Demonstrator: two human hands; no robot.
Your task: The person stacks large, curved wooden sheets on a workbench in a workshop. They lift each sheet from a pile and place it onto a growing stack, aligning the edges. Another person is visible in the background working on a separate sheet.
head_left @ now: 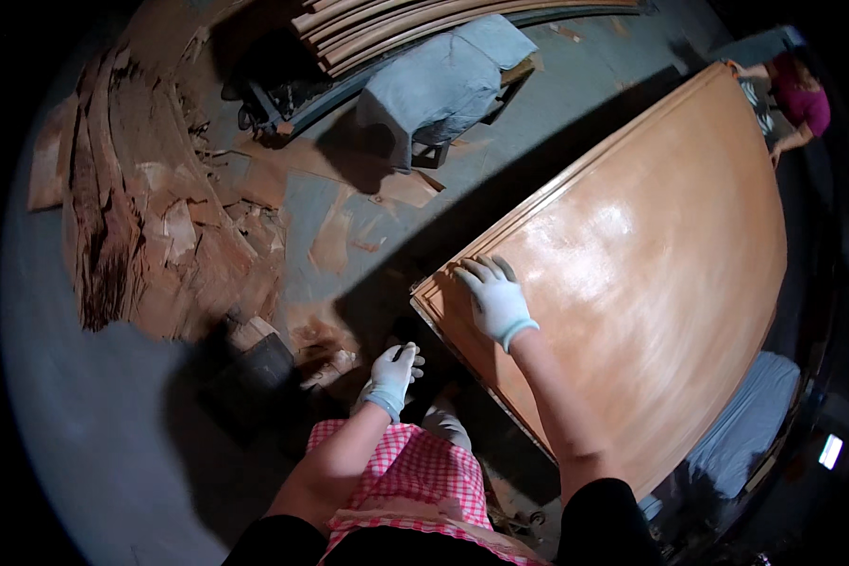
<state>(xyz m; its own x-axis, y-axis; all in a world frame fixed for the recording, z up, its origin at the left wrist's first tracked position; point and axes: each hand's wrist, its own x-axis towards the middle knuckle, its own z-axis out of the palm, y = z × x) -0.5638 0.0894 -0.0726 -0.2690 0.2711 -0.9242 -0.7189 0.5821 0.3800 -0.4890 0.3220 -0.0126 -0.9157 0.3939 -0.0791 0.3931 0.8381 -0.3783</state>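
A large stack of thin, smooth, light-brown wood veneer sheets (pixel 651 255) fills the right side. My right hand (pixel 498 304), in a white glove with a pale blue cuff, lies flat near its left corner, fingers stretched out over the top sheet. In front of my apron, away from the stack, is my left hand (pixel 391 375) in a matching glove. Its fingers are curled closed, with a small dark bit showing at the fingertips that I cannot make out.
A co-worker (pixel 802 99) in a magenta top grips the stack's far end. Torn veneer scraps (pixel 179 226) are heaped on the left. Behind stand a grey cloth-draped bench (pixel 443 80) and stacked long boards (pixel 387 28). Grey sheeting (pixel 745 415) hangs at the right.
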